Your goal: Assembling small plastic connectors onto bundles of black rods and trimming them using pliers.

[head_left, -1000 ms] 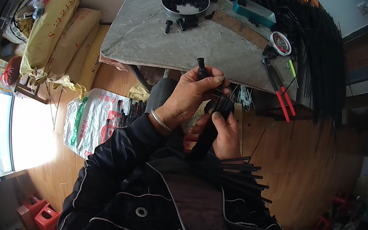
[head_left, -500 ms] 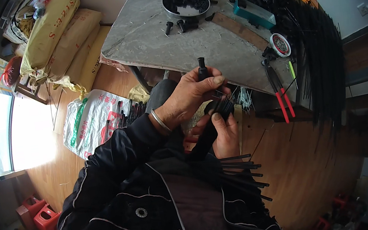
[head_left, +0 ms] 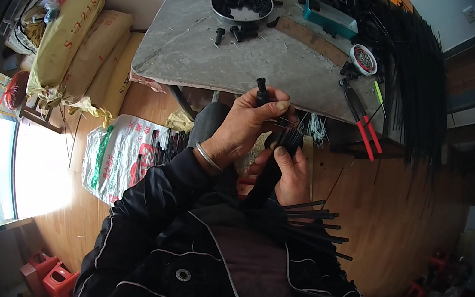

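Note:
My left hand [head_left: 248, 116], with a silver bangle at its wrist, pinches a short black cylindrical fitting [head_left: 262, 91] that stands nearly upright with a narrower, flared top. Its fingers hover at the upper ends of a bundle of thin black rods [head_left: 291, 136]. My right hand [head_left: 292, 178] is closed around that bundle from below, thumb on the near side. The rods' other ends [head_left: 321, 226] fan out below the right hand, against my dark jacket. Where the left fingertips meet the rod ends is too small to make out.
The grey table [head_left: 193, 45] ahead bears a round metal bowl [head_left: 223, 18] of black parts, a teal box [head_left: 330, 19], a small red-and-white dish [head_left: 363, 59] and red-handled pliers [head_left: 364, 130]. Long black rods [head_left: 419, 80] hang off its right side. Sacks [head_left: 71, 44] are stacked at left.
Both hands keep almost the same pose and grip. The left fingers have shifted very slightly by the rod ends.

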`<state>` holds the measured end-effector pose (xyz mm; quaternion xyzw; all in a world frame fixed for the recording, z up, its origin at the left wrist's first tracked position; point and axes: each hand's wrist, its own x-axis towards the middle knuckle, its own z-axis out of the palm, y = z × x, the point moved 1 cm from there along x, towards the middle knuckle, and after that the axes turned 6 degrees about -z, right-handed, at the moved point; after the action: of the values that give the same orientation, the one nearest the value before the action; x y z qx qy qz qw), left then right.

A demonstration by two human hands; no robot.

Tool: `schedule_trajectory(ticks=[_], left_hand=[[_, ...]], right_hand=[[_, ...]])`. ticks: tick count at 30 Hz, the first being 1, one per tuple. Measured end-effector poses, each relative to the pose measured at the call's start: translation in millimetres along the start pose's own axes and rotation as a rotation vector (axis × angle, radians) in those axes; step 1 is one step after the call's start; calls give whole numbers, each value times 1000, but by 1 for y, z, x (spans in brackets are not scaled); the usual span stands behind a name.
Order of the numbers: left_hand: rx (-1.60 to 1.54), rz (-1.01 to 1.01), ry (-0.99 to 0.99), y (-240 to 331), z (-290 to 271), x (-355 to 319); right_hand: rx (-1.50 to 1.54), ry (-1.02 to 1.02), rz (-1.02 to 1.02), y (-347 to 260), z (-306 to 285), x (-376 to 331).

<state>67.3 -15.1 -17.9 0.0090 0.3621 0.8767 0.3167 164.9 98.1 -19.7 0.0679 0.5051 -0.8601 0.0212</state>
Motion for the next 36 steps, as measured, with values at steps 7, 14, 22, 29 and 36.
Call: schedule_trajectory(ticks=[7,14,22,29,36], left_hand=[[47,8,16,1,1,-1],[58,14,-19,3,2,-1],[157,50,8,13,3,-7],[129,28,-19,10,2,-1],[187,103,-15,11,5,0]], right_hand=[[21,16,6,-1,1,0],[1,13,7,1,-2,0],[30,77,-1,4,5,1],[-5,-40,-31,0,4,0],[1,-21,-44,0,4,0]])
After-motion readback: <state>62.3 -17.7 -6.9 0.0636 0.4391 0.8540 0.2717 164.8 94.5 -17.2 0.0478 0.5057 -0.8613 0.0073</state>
